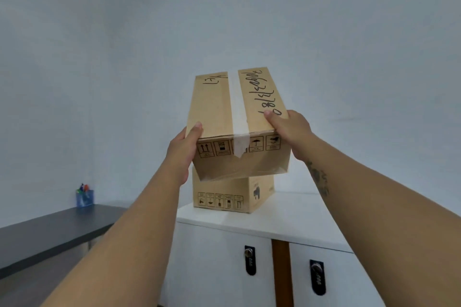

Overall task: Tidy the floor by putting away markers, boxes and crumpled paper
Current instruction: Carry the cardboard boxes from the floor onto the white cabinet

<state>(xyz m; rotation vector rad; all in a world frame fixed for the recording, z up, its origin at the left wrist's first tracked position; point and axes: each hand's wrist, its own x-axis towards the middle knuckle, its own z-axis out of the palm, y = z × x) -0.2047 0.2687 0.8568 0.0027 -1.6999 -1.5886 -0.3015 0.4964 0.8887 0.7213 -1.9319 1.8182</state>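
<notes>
Both hands, left hand [183,154] and right hand [290,129], are clamped on a taped cardboard box [234,122], held tilted above a second box [229,194] on the white cabinet [287,219]; left of it, markers [83,187] fill a blue holder.

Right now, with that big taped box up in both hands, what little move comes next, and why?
Probably level it and lower it onto the smaller brown cardboard box on the white cabinet top. The taped brown cardboard box is tilted, held by the left hand and right hand directly above that box, seemingly not resting flat yet.
</notes>
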